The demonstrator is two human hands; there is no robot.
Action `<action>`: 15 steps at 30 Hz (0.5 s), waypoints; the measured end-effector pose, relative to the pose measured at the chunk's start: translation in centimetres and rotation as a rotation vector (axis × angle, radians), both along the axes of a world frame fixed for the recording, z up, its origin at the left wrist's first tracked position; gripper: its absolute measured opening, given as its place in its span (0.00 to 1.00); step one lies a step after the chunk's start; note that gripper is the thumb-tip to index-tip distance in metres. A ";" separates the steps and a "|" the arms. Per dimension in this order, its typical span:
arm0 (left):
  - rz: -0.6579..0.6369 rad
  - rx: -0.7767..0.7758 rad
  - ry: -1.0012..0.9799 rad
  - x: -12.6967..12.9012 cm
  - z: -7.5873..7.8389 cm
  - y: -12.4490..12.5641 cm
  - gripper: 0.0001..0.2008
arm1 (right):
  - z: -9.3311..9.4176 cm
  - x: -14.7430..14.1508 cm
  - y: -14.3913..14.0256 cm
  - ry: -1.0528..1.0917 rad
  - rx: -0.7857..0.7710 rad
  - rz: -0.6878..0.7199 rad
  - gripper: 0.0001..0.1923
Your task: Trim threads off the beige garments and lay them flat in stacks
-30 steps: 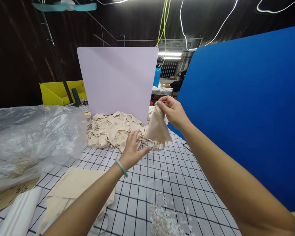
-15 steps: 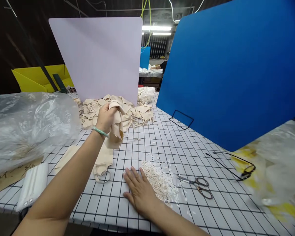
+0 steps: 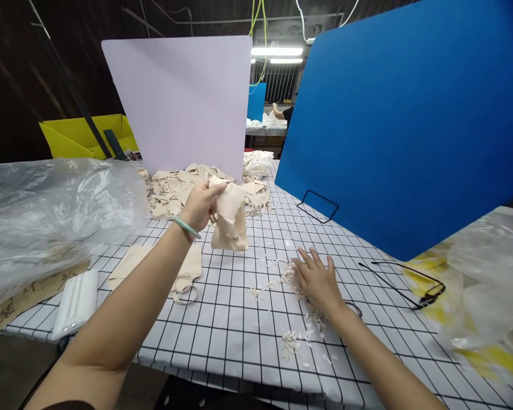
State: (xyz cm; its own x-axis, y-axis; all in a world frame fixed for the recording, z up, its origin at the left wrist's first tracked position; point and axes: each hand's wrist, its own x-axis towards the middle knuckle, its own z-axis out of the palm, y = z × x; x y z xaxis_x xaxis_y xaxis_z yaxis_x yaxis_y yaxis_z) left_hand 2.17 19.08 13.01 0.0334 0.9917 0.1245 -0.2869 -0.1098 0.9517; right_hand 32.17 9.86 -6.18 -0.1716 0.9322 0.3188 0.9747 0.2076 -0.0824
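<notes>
My left hand [image 3: 203, 202], with a green bangle at the wrist, is closed on a bunch of beige fabric [image 3: 229, 216] held above the table. My right hand [image 3: 318, 279] lies palm down with fingers stretched, resting on a pile of small pale scraps [image 3: 291, 280]. More scraps [image 3: 289, 341] are scattered left of and below it. Scissors [image 3: 354, 307] are mostly hidden behind my right wrist and forearm; part of a handle loop shows. Left of these, flat beige fabric pieces [image 3: 191, 265] with a loop lie partly under my left forearm.
A heap of beige fabric [image 3: 171, 191] lies before an upright pale purple board [image 3: 179, 102]. A blue board [image 3: 402, 125] leans at right, near eyeglasses [image 3: 427, 299]. Clear plastic bags [image 3: 60, 216] and a white power bank [image 3: 74, 304] are at left. A person's arm [image 3: 284, 113] shows far back.
My right hand has swept right across the table, pushing the scraps along and covering most of the scissors. My left hand has moved slightly right with the fabric.
</notes>
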 end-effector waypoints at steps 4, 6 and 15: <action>-0.091 -0.032 -0.026 1.0 0.7 -0.8 0.11 | 2.4 0.8 1.4 0.198 0.103 0.086 0.18; -0.073 -0.019 -0.019 0.9 0.8 -1.0 0.11 | 3.1 2.4 1.2 0.278 0.044 0.042 0.12; -0.020 -0.009 -0.007 1.8 -1.7 1.0 0.08 | 1.8 10.7 -9.0 0.136 -0.427 -0.231 0.15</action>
State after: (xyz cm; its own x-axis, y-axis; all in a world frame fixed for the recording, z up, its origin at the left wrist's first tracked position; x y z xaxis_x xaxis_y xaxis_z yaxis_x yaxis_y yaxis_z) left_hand 3.97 20.05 11.35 0.0526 0.9918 0.1162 -0.2953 -0.0957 0.9506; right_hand 42.87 0.91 -4.41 0.0711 0.9931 -0.0938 0.9657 -0.0921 -0.2429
